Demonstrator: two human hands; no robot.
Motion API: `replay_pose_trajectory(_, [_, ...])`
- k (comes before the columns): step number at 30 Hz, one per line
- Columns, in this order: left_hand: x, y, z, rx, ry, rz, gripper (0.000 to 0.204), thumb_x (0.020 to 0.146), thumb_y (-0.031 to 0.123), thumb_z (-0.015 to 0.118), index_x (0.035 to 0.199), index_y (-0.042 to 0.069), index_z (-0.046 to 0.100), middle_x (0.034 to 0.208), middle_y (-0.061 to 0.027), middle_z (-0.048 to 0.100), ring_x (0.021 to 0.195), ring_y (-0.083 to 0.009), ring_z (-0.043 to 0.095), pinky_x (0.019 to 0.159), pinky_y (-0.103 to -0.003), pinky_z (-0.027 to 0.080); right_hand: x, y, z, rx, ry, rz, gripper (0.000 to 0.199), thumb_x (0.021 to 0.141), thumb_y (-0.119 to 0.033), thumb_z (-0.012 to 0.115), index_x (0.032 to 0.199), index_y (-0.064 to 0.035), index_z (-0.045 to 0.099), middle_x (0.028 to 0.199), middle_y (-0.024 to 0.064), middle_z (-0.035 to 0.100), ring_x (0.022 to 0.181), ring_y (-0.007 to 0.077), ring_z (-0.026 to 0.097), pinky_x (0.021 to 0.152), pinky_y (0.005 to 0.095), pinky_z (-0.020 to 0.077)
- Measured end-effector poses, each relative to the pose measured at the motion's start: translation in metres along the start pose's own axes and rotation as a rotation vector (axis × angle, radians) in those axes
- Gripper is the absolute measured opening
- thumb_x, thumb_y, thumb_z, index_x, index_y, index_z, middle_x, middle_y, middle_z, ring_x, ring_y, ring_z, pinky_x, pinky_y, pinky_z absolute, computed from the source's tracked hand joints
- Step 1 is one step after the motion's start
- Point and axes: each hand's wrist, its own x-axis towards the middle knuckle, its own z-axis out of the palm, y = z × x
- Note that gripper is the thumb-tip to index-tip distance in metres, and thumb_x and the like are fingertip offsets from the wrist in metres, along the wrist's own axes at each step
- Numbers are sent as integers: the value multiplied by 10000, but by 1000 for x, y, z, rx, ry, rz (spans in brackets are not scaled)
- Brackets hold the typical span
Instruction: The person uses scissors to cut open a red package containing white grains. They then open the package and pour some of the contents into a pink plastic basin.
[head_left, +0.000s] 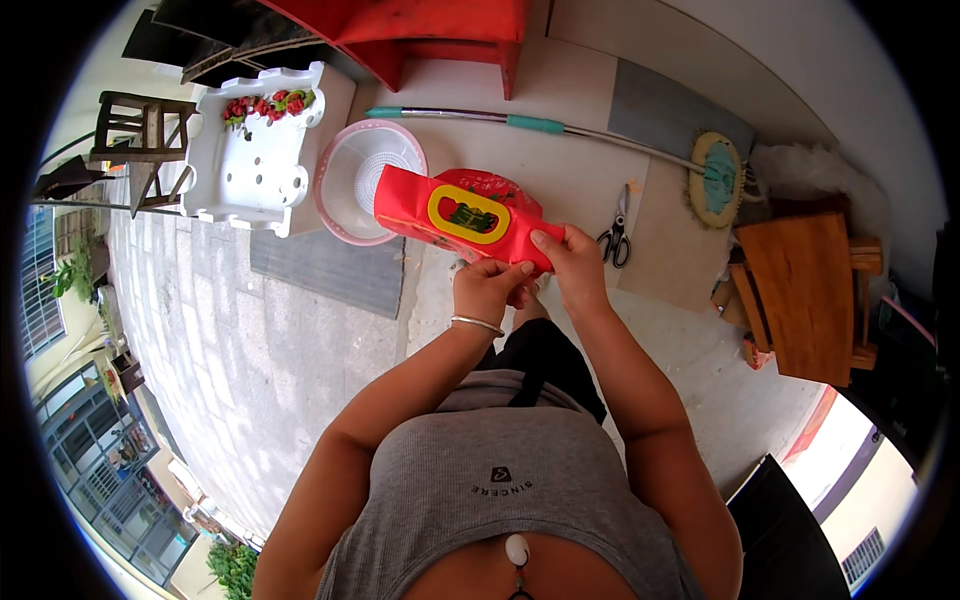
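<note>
Both hands, left hand (487,288) and right hand (568,255), were clamped on the lower-right end of a red box (460,216), its long axis running toward upper left of frame.

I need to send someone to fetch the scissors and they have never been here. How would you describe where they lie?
Start from the long pole with teal grips lying across the pale floor. Just below it, right of the red packet held in both hands, the scissors lie on the floor. Black handles and metal blades set them apart from the round woven fan further right.
</note>
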Motion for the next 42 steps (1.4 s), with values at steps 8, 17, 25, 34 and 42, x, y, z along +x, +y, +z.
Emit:
replay_pose_trajectory(8, [8, -14, -31, -95, -107, 111, 115, 843, 71, 685, 752, 18, 639, 646, -59, 640, 490, -97, 538, 462, -226, 417, -1, -7, -2, 39, -26, 64, 210, 853, -186, 701, 943, -2, 653, 777, 11, 623, 652, 58, 516, 575, 222, 420])
replay_pose_trajectory(17, [13, -92, -214, 1689, 191, 229, 288, 740, 266, 758, 802, 0, 668, 742, -183, 678, 737, -335, 670, 664, -395, 538, 0, -8, -4, 55, -36, 130, 197, 863, -208, 687, 914, -22, 643, 735, -9, 585, 598, 57, 460, 548, 222, 383])
replay_pose_trajectory(25, [-13, -3, -56, 334, -132, 267, 199, 814, 153, 751, 848, -31, 683, 696, -51, 668, 602, -94, 610, 556, -232, 476, -5, -11, -2, 20, -22, 93, 187, 868, -207, 677, 921, -33, 634, 730, -26, 566, 603, 50, 453, 547, 219, 365])
replay_pose_trajectory(34, [2, -21, -86, 379, -416, 105, 53, 826, 18, 673, 865, -14, 654, 755, -75, 671, 627, -139, 622, 591, -243, 496, -11, -15, 1, 38, -32, 2, 133, 884, -182, 657, 912, -57, 622, 746, -45, 559, 614, 27, 427, 548, 204, 342])
replay_pose_trajectory(42, [-3, -5, -83, 521, -158, 292, 251, 842, 166, 719, 973, -42, 665, 858, -106, 700, 735, -152, 663, 660, -269, 519, -7, -8, -5, 57, -123, 3, 145, 859, -166, 685, 913, -54, 611, 780, -29, 588, 649, 32, 474, 578, 203, 376])
